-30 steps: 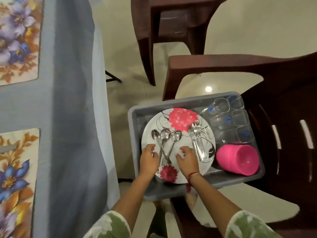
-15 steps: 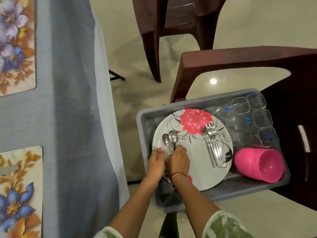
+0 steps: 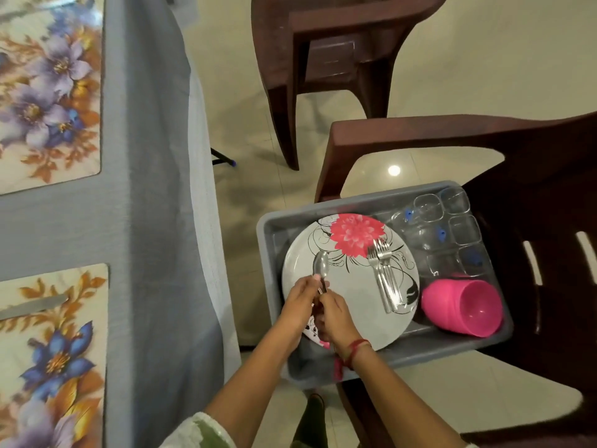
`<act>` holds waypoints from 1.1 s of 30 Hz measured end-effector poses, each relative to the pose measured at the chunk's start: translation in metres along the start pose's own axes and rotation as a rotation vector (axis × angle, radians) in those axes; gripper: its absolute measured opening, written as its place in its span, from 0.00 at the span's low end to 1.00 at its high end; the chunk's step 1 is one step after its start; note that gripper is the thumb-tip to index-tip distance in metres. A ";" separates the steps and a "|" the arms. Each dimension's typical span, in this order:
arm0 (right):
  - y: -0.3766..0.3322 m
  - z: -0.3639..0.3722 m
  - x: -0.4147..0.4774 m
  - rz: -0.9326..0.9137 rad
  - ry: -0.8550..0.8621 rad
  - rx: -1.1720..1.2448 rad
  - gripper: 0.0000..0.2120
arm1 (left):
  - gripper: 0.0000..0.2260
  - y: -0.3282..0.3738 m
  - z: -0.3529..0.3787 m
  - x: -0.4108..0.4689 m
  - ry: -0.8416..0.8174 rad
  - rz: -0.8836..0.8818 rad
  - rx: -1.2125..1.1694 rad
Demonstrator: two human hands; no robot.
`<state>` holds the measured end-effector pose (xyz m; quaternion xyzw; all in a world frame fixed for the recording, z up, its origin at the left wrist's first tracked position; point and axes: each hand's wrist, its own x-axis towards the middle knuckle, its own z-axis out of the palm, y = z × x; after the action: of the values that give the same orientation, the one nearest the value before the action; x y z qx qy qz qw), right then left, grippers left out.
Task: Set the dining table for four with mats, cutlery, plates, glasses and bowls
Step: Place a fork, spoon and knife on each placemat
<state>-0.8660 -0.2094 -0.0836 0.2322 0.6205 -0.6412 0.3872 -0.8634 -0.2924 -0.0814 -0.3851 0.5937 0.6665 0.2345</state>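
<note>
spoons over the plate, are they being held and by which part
Yes. Both hands, left hand and right hand, close on the spoons at the handles; the bowls stick out above the grip, over the plate.

Both hands meet over the flowered plate in the grey tub on the brown chair. The left hand and right hand grip the spoons together. Forks lie on the plate beside pink bowls and clear glasses.
</note>
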 end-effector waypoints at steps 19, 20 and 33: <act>-0.083 -0.006 -0.225 -0.318 -0.407 -0.302 0.12 | 0.13 0.059 -0.004 -0.242 0.267 0.282 -0.606; -0.080 -0.002 -0.229 -0.314 -0.421 -0.334 0.12 | 0.10 0.058 -0.011 -0.251 0.304 0.310 -0.656; -0.029 0.071 -0.272 -0.671 -0.389 -0.824 0.17 | 0.19 -0.038 -0.109 -0.344 0.770 0.306 -1.030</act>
<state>-0.7147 -0.2238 0.1543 -0.2705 0.7765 -0.4650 0.3282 -0.6044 -0.3412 0.1681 -0.5703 0.2886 0.7055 -0.3061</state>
